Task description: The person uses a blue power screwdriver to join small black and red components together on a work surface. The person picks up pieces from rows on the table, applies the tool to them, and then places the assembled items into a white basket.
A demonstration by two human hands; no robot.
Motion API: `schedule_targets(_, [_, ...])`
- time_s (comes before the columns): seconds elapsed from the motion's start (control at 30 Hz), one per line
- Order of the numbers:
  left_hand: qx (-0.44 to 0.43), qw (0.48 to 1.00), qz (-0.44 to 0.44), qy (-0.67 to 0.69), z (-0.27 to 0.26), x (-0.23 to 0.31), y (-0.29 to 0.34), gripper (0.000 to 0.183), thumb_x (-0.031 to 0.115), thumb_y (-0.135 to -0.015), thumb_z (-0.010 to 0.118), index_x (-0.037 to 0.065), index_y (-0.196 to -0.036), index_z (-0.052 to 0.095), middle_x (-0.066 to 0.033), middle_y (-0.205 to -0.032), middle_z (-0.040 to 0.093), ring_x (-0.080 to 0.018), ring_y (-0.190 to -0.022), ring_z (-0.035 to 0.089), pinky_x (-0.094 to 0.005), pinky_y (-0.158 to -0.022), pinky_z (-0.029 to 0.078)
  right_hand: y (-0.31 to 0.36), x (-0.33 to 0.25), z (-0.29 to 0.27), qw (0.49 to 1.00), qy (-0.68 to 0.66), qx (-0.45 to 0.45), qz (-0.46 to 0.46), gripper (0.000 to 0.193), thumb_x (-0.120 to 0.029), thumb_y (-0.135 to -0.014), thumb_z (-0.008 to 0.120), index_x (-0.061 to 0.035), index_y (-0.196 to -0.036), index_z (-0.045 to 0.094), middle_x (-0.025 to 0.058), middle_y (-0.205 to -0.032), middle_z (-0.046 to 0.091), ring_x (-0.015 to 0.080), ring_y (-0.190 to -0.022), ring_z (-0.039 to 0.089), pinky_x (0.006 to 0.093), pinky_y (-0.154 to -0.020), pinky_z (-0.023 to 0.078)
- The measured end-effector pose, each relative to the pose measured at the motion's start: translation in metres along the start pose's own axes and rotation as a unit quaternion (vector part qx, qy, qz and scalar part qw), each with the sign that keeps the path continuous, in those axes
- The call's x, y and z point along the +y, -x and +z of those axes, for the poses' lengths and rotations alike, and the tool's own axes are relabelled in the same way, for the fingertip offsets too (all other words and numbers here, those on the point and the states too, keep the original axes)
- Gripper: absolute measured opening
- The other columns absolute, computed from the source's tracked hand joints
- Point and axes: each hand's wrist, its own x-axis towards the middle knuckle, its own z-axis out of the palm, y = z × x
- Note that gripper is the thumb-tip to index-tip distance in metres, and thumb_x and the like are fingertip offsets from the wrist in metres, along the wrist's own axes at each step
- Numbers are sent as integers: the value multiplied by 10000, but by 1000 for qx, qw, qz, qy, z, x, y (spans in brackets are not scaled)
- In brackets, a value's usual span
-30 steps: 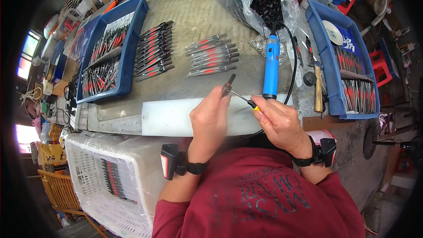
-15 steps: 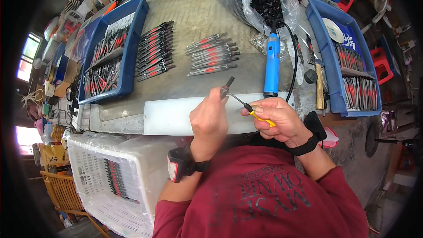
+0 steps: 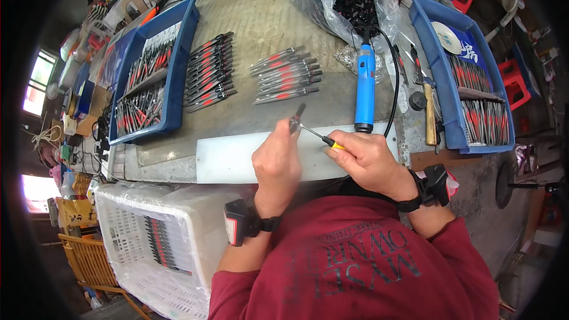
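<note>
My left hand is a closed fist over the near edge of a white board. It grips a dark, slim rod-like piece whose black end sticks up above the fingers; the rest is hidden in the fist. In my right hand is a small screwdriver with a yellow and black handle, most of it covered by the fingers. Its thin metal shaft slants up-left, and the tip meets the piece beside my left thumb. A blue electric screwdriver hangs upright just beyond my right hand.
Two groups of slim grey-red tools lie on the table. Blue trays flank them. A clear bag of black parts sits at the back, a hammer at right. A lined white crate stands lower left.
My right hand has turned over the screwdriver, so less of its yellow handle shows. The left fist with the piece has shifted slightly left. The whole view has moved a little.
</note>
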Motion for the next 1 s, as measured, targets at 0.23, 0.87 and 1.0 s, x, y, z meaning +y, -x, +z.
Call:
schedule_targets(0.23, [11,1000,27,-3,2,-2,3,291,-98,-695,576,-35,-976,533,-125,-623,513,-259,-506,519,-330,-467,408,0,1,-4,799,-475,-94,355,144,-122,-846,542,-7,-771,588,-62,-532,400,16,-456,316,197,-392,223])
schedule_targets(0.87, [10,1000,19,-15,0,-3,3,246,-93,-725,565,-31,-962,542,-123,-658,530,-259,-520,524,-320,-474,413,1,3,-4,987,125,31,-94,127,-82,-747,625,-17,-709,523,78,-637,498,217,-524,493,310,-459,399])
schedule_targets(1.0, [22,999,28,-21,3,-2,5,243,-93,-728,561,-30,-962,543,-119,-632,512,-254,-503,509,-323,-465,406,1,0,6,998,3,55,-29,209,-103,-781,604,-13,-624,500,77,-535,424,179,-477,467,321,-442,371])
